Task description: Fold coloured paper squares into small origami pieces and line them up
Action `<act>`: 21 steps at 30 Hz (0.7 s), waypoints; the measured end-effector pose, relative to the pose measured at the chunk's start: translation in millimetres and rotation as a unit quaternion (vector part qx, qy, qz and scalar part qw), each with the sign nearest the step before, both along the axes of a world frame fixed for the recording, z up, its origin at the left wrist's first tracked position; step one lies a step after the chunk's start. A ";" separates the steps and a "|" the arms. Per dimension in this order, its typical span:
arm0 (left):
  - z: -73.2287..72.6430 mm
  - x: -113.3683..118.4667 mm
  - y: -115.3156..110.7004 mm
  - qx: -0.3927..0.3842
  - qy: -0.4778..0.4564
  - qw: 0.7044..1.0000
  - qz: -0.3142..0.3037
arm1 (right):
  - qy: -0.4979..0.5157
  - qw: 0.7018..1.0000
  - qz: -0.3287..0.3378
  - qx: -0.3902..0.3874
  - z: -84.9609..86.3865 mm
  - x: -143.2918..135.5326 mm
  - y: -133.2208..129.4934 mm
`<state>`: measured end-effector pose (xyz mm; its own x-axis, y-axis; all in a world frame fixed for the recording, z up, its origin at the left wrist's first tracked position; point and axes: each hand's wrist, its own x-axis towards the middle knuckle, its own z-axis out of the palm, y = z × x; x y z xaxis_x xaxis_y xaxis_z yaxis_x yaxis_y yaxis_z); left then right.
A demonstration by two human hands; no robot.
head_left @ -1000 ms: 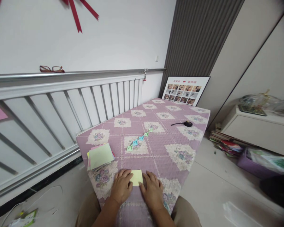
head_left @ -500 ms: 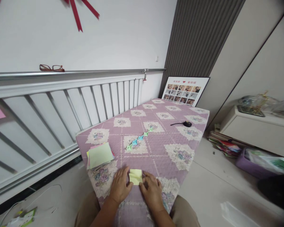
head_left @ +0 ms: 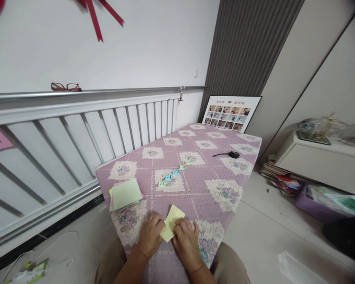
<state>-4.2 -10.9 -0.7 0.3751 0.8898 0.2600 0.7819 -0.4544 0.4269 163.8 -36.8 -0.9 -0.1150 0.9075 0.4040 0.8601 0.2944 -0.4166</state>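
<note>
A small yellow sheet of paper [head_left: 172,221] lies turned at a slant near the front of the table, a crease showing across it. My left hand [head_left: 151,233] has its curled fingers on the sheet's left side. On the opposite side, my right hand [head_left: 187,237] pinches the right edge, its thumb hidden beneath or behind the paper. Beyond the hands runs a slanting row of small folded green and blue paper pieces [head_left: 175,172]. To the left sits a stack of coloured paper sheets [head_left: 126,195], pale green on top.
A patterned purple tablecloth [head_left: 195,197] covers the table. A black round object with a strap [head_left: 233,154] rests at the far right. A white radiator [head_left: 121,126] borders the left side, with glasses [head_left: 66,86] on the pipe above. A photo board [head_left: 229,112] leans behind the table.
The yellow paper has turned from lying square to a slant and looks longer, more opened out. Both hands have gone from resting flat beside it to gripping its sides.
</note>
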 end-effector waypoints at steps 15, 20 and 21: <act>-6.7 -7.8 -16.7 -0.019 -0.013 1.000 -0.009 | 0.029 0.994 0.088 -0.063 3.5 3.3 1.8; -9.3 -12.7 -18.6 -0.021 -0.041 0.999 0.019 | 0.017 0.994 0.080 -0.065 2.9 3.6 2.9; -9.8 -13.4 -18.4 -0.022 -0.042 0.999 0.027 | 0.013 0.995 0.074 -0.065 3.3 3.5 2.8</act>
<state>-17.5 -29.3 -10.4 0.3042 0.9194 0.2493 0.7659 -0.3917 0.5099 167.3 -34.0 2.4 -0.2415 0.9264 0.2888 0.7998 0.3585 -0.4815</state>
